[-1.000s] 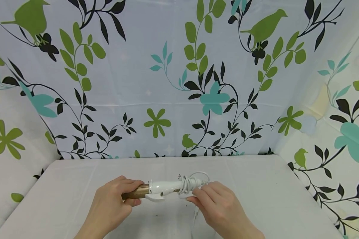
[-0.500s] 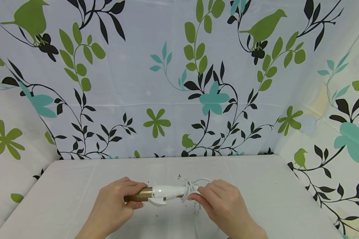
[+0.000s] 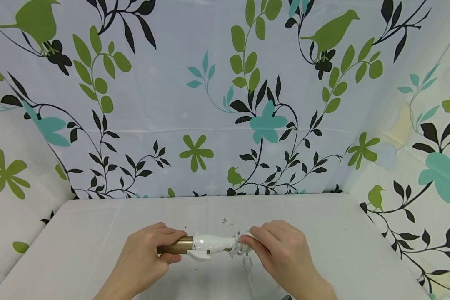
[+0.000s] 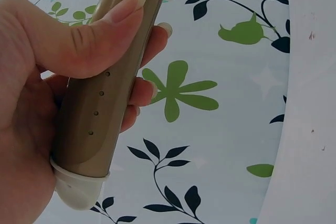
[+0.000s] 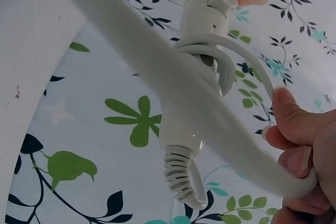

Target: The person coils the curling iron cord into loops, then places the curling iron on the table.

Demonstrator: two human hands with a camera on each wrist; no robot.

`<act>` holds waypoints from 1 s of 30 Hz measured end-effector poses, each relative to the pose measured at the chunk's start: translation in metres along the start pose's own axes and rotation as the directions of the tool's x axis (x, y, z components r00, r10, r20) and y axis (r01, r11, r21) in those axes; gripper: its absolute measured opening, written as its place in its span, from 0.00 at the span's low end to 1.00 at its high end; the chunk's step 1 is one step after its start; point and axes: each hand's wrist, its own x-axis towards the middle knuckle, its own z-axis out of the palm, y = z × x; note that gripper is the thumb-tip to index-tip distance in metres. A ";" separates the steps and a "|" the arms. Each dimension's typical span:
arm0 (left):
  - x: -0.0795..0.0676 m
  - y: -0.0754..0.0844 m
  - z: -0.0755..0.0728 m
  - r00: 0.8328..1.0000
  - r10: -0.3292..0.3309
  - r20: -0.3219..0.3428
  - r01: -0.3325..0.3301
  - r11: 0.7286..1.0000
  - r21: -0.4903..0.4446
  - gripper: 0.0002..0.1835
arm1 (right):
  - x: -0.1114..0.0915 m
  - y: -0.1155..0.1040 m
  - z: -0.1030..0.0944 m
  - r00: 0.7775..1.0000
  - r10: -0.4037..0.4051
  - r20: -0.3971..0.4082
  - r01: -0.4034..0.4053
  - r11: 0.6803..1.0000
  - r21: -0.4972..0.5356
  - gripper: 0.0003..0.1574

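A curling iron (image 3: 211, 242) with a white handle and gold-brown barrel is held level above the table in the head view. My left hand (image 3: 146, 254) grips its barrel (image 4: 92, 124), thumb along one side and fingers round the other; a white tip (image 4: 79, 193) sticks out below. White cord (image 5: 226, 66) is looped round the handle near its ribbed cord end (image 5: 178, 174). My right hand (image 3: 285, 250) pinches the cord between thumb and fingers beside that end. In the right wrist view, a blurred stretch of cord crosses close to the lens.
The white table (image 3: 108, 218) lies under both hands, with small dark marks (image 3: 224, 221) on it. Behind and at the sides hangs a leaf-and-bird patterned cloth (image 3: 153, 96). A length of cord trails toward the bottom edge, where a small dark thing (image 3: 286, 297) just shows.
My right hand has drawn the cord up and round the handle end, shifting slightly right. The left hand and curling iron have moved a little right and down.
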 end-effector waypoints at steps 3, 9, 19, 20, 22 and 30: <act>0.001 0.000 0.000 1.000 0.006 0.004 -0.006 1.000 -0.007 0.28 | 0.002 0.002 0.004 0.998 -0.032 -0.049 0.032 0.999 0.016 0.20; 0.002 0.003 0.002 0.998 0.059 0.037 -0.058 0.998 -0.030 0.26 | 0.003 0.002 0.010 0.994 -0.043 -0.097 0.042 0.999 -0.015 0.20; 0.002 0.004 0.001 0.994 0.099 0.055 -0.096 0.994 -0.059 0.26 | -0.003 0.020 0.008 0.999 0.015 -0.035 -0.011 0.992 0.122 0.16; 0.002 0.004 0.000 0.993 0.106 0.052 -0.102 0.992 -0.069 0.26 | -0.004 0.023 0.008 1.000 0.009 -0.022 -0.006 0.990 0.144 0.15; 0.002 0.003 0.000 0.993 0.112 0.046 -0.107 0.990 -0.088 0.26 | -0.006 0.029 0.007 1.000 0.008 0.010 -0.010 0.983 0.185 0.14; 0.001 0.002 -0.001 0.987 0.157 0.019 -0.153 0.980 -0.129 0.28 | -0.014 0.042 -0.001 0.945 0.175 0.275 -0.276 0.879 0.389 0.10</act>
